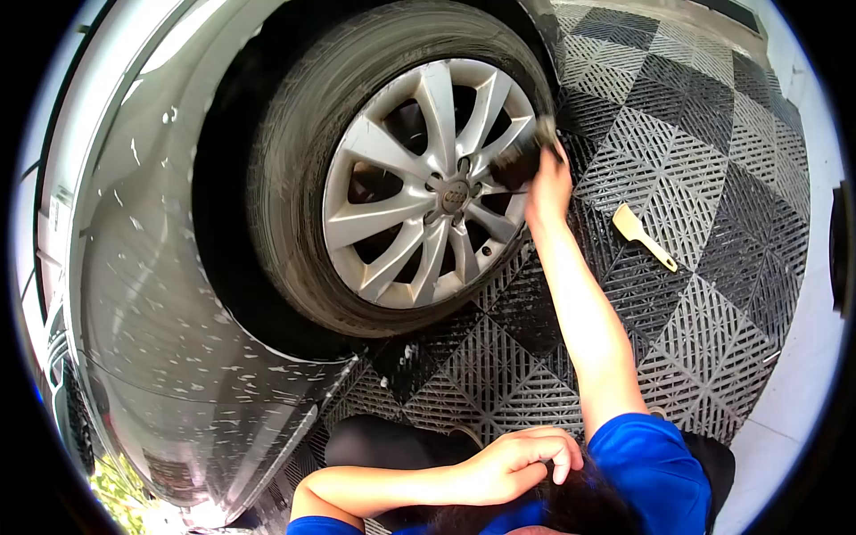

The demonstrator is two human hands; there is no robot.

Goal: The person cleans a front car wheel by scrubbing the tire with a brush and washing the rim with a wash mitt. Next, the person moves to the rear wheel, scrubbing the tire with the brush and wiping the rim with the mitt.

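My right hand (548,187) is closed around a brush (519,168), whose dark head is smeared by motion at the right side of the wheel. The silver alloy rim (437,107) has several spokes and a round centre cap (455,196). Around it the black tyre (299,178) is streaked with wet, greyish marks. My left hand (522,459) rests close to my body, fingers loosely curled in, with nothing visible in them. A cream-handled flat brush or scraper (644,237) lies on the floor to the right of my right forearm.
The dark grey car body (152,294), spotted with foam or water, fills the left side. Wet black and grey grid floor tiles (695,339) lie below and right of the wheel. A pale wall or ledge (776,464) runs along the right edge. My knee (392,441) is below the tyre.
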